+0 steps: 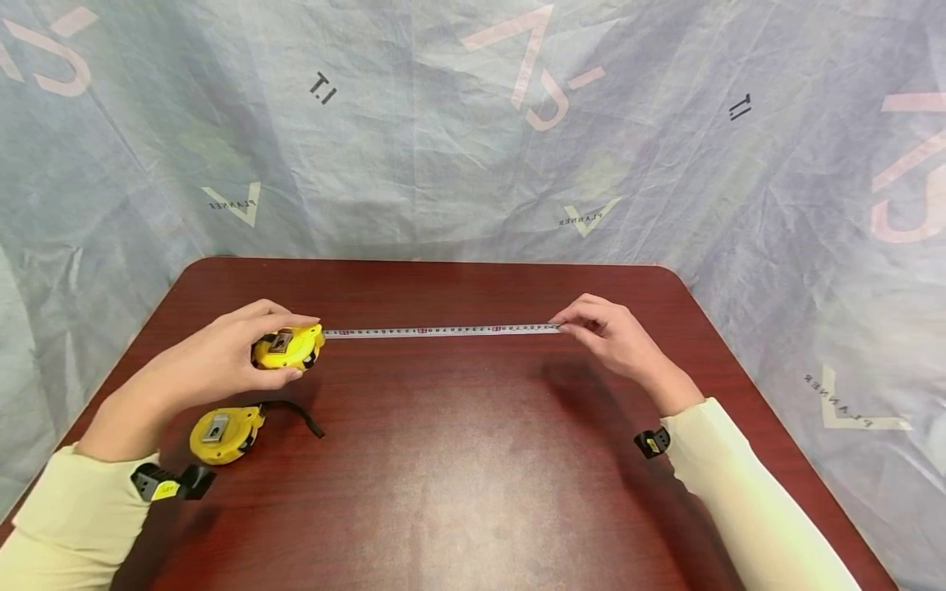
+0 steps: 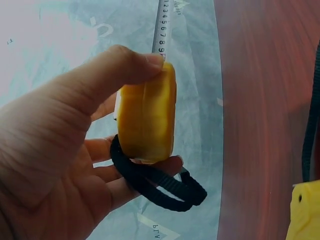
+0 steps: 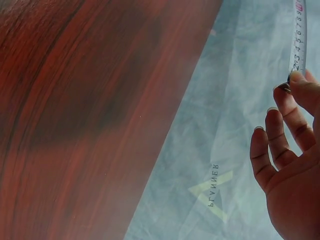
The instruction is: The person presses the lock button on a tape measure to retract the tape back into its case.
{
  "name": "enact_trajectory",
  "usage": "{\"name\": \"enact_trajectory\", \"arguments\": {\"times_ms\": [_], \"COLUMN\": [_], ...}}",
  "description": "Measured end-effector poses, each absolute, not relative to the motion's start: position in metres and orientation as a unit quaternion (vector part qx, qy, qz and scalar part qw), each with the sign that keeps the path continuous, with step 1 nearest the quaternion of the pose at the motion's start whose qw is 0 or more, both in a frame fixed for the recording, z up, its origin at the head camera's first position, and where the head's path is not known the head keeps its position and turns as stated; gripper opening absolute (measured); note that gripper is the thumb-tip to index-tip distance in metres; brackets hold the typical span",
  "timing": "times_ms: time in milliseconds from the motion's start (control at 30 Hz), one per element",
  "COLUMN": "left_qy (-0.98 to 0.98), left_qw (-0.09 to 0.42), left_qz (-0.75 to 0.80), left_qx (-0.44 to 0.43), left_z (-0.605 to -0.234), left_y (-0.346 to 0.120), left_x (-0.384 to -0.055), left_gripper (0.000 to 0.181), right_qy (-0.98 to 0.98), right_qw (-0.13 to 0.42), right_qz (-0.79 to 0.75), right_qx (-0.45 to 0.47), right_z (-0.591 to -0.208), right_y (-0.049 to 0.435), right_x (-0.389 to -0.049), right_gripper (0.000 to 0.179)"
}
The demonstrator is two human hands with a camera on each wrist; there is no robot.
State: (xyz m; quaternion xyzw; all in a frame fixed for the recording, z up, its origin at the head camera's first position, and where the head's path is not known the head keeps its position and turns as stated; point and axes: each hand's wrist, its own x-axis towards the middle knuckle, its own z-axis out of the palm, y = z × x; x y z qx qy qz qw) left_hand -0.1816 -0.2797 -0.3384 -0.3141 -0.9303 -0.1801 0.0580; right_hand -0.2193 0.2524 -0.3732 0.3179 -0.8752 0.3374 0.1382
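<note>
My left hand [image 1: 214, 353] grips a yellow tape measure [image 1: 296, 348] above the left part of the table. In the left wrist view the thumb lies on top of its case [image 2: 147, 120], and a black wrist strap [image 2: 165, 190] loops below. A white blade [image 1: 458, 332] with printed numbers runs straight out of the case to the right. At the blade's far end, my right hand [image 1: 617, 336] pinches the tip between thumb and forefinger; the right wrist view shows the metal end hook [image 3: 285, 87] there. The blade hangs above the table.
A second yellow tape measure [image 1: 225, 435] lies on the table near my left forearm, its black strap [image 1: 299, 414] stretched to the right. The dark red wooden table [image 1: 458, 460] has rounded far corners. Grey printed cloth [image 1: 414, 148] hangs behind and along the sides.
</note>
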Motion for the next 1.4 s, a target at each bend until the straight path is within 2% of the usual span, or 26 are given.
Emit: {"name": "enact_trajectory", "arguments": {"times_ms": [533,1067,1400], "left_qy": [-0.929,-0.928,-0.927], "left_qw": [0.062,0.030,0.025], "left_qz": [-0.199,-0.216,-0.220], "left_qx": [-0.306,-0.304,-0.304], "left_z": [-0.339,-0.336,-0.334], "left_y": [-0.259,-0.243,-0.233], "left_x": [-0.188,-0.192,-0.195], "left_gripper": [0.061,0.063,0.063], "right_qy": [-0.873,-0.868,-0.867], "right_qw": [0.134,0.149,0.137], "right_qz": [0.340,0.334,0.338], "right_qx": [0.323,0.337,0.340], "right_z": [-0.370,-0.368,-0.369], "right_y": [0.242,0.231,0.225], "right_x": [-0.222,-0.225,-0.226], "right_gripper": [0.023,0.020,0.021]}}
